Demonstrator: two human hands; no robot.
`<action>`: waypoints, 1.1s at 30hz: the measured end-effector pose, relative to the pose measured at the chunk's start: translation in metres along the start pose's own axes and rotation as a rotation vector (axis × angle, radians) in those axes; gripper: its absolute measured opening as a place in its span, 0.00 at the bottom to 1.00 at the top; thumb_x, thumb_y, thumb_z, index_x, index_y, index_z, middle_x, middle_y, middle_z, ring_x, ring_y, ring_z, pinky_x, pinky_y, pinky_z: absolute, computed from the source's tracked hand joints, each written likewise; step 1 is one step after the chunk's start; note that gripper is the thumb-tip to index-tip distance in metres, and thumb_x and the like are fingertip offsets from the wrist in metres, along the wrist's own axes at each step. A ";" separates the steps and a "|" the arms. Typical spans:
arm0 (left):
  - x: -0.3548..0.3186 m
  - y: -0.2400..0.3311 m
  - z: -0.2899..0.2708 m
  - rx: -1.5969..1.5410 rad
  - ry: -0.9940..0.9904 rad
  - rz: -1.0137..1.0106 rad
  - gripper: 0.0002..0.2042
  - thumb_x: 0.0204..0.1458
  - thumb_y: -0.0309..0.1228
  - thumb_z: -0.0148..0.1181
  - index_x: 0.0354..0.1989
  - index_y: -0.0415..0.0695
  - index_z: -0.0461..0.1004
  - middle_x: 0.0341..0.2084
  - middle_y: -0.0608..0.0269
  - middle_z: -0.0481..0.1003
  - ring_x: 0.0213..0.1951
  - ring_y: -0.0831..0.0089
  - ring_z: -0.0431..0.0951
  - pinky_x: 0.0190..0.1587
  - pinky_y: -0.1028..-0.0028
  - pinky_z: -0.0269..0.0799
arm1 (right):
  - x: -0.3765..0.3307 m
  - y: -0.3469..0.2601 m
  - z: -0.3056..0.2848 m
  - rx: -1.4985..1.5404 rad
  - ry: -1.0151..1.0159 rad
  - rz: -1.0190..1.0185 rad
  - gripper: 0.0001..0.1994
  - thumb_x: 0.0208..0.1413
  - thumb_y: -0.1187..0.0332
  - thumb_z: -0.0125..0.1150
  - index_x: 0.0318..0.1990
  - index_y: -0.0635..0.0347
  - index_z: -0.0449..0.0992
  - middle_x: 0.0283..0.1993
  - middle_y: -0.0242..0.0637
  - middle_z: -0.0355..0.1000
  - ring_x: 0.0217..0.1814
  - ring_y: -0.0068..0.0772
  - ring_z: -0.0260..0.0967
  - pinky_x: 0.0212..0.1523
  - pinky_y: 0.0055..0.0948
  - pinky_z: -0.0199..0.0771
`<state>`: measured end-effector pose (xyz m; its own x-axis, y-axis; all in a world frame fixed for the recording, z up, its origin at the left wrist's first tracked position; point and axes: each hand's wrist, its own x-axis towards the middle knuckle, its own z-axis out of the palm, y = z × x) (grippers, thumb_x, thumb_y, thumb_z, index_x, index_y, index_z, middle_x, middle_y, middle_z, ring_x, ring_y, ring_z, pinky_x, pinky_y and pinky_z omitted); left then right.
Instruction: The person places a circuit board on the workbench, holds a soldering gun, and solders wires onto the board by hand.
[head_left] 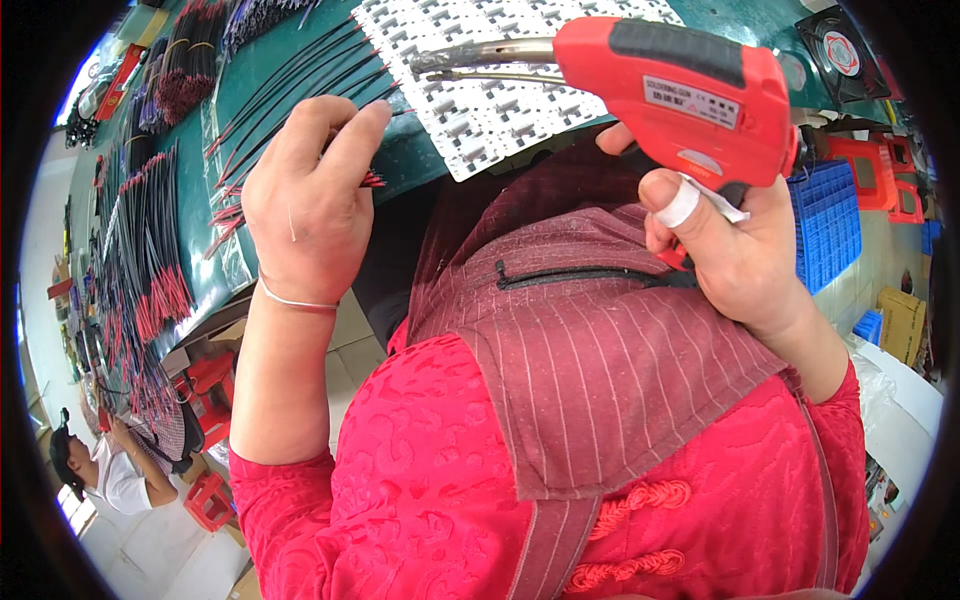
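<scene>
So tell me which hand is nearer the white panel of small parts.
Right. The right hand holds the red soldering gun whose tip overlaps the white panel; the left hand pinches wires beside it.

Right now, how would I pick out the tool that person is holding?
Start at the green workbench with its white sheet of small parts. Above that sheet the right hand grips a red plastic pistol-shaped soldering gun. Nothing else nearby has its bare metal nozzle pointing left.

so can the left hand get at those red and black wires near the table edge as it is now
Probably yes. The left hand is already at the loose red and black wires on the green table, fingertips on them, nothing between. The right hand holds the red soldering gun off to the side.
</scene>
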<state>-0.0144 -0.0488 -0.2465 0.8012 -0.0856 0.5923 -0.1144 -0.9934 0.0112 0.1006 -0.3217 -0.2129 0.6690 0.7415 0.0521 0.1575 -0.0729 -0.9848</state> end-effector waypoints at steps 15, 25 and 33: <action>0.002 0.009 -0.006 0.014 -0.108 -0.082 0.20 0.35 0.17 0.60 0.41 0.48 0.81 0.26 0.66 0.72 0.27 0.68 0.75 0.28 0.70 0.71 | -0.002 0.003 -0.002 -0.032 -0.039 -0.071 0.14 0.61 0.70 0.59 0.53 0.64 0.73 0.51 0.44 0.75 0.27 0.16 0.67 0.27 0.18 0.70; 0.000 0.009 0.001 0.034 -0.099 -0.070 0.20 0.34 0.17 0.62 0.40 0.48 0.81 0.27 0.66 0.72 0.28 0.68 0.76 0.28 0.70 0.71 | -0.007 0.005 -0.004 -0.063 -0.037 0.001 0.13 0.59 0.69 0.63 0.49 0.65 0.74 0.44 0.37 0.75 0.27 0.17 0.67 0.27 0.18 0.69; -0.002 0.007 0.003 0.042 -0.076 -0.063 0.21 0.36 0.16 0.61 0.41 0.49 0.81 0.28 0.66 0.72 0.28 0.69 0.75 0.29 0.71 0.71 | -0.003 0.004 0.000 -0.084 -0.042 -0.043 0.13 0.60 0.71 0.61 0.51 0.65 0.74 0.47 0.41 0.75 0.28 0.18 0.68 0.27 0.18 0.70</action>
<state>-0.0152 -0.0555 -0.2497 0.8487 -0.0269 0.5282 -0.0389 -0.9992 0.0115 0.0988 -0.3244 -0.2166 0.6292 0.7725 0.0858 0.2473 -0.0944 -0.9643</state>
